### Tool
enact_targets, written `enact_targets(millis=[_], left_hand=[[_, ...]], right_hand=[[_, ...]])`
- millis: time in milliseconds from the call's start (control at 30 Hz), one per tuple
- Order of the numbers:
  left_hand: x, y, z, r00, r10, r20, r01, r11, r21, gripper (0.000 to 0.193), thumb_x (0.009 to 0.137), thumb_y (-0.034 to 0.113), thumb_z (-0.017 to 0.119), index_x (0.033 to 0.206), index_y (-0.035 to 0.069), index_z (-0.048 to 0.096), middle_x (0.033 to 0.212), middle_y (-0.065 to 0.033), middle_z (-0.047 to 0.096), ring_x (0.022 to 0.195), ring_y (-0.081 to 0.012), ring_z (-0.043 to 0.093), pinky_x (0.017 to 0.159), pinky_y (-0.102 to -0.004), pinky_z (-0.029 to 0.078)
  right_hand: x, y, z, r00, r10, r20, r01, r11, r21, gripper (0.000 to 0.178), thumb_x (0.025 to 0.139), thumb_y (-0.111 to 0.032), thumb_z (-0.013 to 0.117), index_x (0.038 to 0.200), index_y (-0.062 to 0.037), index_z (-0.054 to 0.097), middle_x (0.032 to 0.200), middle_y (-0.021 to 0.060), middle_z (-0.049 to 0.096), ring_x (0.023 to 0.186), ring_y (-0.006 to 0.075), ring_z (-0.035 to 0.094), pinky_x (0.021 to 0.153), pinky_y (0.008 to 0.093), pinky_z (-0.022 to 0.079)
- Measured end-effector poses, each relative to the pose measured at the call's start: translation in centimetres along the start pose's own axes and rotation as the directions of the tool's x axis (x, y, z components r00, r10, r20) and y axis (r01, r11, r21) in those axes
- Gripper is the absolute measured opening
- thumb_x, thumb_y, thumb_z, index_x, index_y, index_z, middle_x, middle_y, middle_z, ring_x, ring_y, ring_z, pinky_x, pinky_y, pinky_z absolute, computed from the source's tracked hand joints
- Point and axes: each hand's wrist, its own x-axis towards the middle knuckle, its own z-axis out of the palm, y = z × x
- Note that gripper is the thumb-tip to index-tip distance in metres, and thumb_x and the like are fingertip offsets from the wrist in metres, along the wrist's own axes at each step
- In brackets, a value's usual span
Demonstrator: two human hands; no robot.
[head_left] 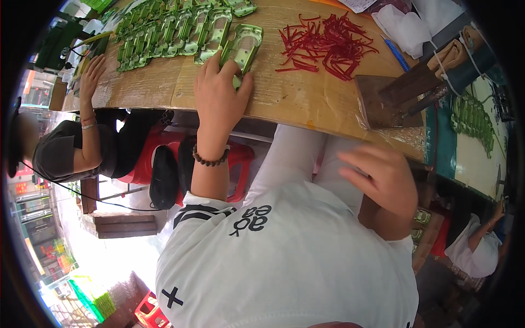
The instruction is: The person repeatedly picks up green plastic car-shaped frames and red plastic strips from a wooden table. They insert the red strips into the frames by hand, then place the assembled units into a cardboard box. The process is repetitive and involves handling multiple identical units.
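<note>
Over the table (pixel 322 106), spread left grip (pixel 220 90) touches a green casing (pixel 244 45).

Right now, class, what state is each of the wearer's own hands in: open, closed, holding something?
Left hand: fingers at a green casing; whether they grip it cannot be told.
Right hand: open, blurred, nothing visible in it.

Glossy, metallic-looking green casing (pixel 244 47); shiny, plastic-looking red strips (pixel 340 48); glossy, film-covered brown tabletop (pixel 309 104)
</note>
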Motion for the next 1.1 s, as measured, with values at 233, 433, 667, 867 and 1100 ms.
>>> enact_targets(millis=[233,433,667,867,1100], left_hand=[[-2.5,1.5,-2.9,0.988,-0.15,0.031,0.152,0.985,-0.087,0.029,0.067,0.021,0.072,0.066,0.001,0.052,0.097,-0.0183,0.059,0.077,-0.0322,0.056,0.064,-0.0365,0.045],[-4.9,0.2,-3.0,0.954,-0.282,-0.101,0.218,0.885,-0.411,0.032,0.062,0.013,0.079,0.059,0.0,0.05,0.102,-0.0198,0.06,0.079,-0.0224,0.059,0.068,-0.0275,0.044],[-5.7,1.5,-3.0,0.895,-0.444,0.036,0.246,0.426,-0.871,0.029,0.067,0.008,0.076,0.061,0.001,0.049,0.106,-0.0198,0.06,0.089,-0.0166,0.056,0.078,-0.0276,0.043],[-6.0,3.5,-4.7,0.848,-0.284,0.447,0.398,-0.217,-0.892,0.029,0.074,0.009,0.071,0.062,0.005,0.045,0.098,-0.0124,0.06,0.079,-0.0102,0.05,0.069,-0.0237,0.04],[-6.1,5.3,-4.3,0.82,-0.121,0.56,0.486,-0.372,-0.791,0.03,0.075,0.01,0.07,0.062,0.006,0.043,0.096,-0.0107,0.06,0.077,-0.0087,0.048,0.066,-0.0222,0.038]], right_hand=[[12.9,3.1,7.7,0.924,-0.317,-0.215,0.115,0.764,-0.635,0.014,0.065,-0.008,0.058,0.078,-0.0028,0.059,0.066,0.0056,0.061,0.069,0.0205,0.058,0.063,0.0294,0.046],[13.0,2.1,6.2,0.993,-0.075,0.094,0.118,0.749,-0.652,0.018,0.07,-0.004,0.053,0.087,-0.0011,0.059,0.072,0.0086,0.06,0.076,0.0229,0.058,0.072,0.0332,0.046],[12.5,3.6,5.8,0.977,-0.213,0.013,0.187,0.821,-0.54,0.011,0.071,-0.002,0.054,0.082,0.0001,0.056,0.072,0.0114,0.057,0.075,0.0249,0.058,0.071,0.0366,0.047],[11.2,2.0,3.8,0.92,-0.213,-0.329,0.17,0.973,-0.154,0.014,0.068,0.004,0.062,0.081,0.0006,0.062,0.081,0.0125,0.061,0.069,0.0218,0.062,0.059,0.0308,0.05],[10.2,-0.1,3.0,0.646,-0.422,-0.636,0.432,0.889,-0.151,0.03,0.059,0.012,0.067,0.087,-0.0002,0.067,0.078,0.0099,0.061,0.062,0.0161,0.058,0.052,0.0242,0.048]])
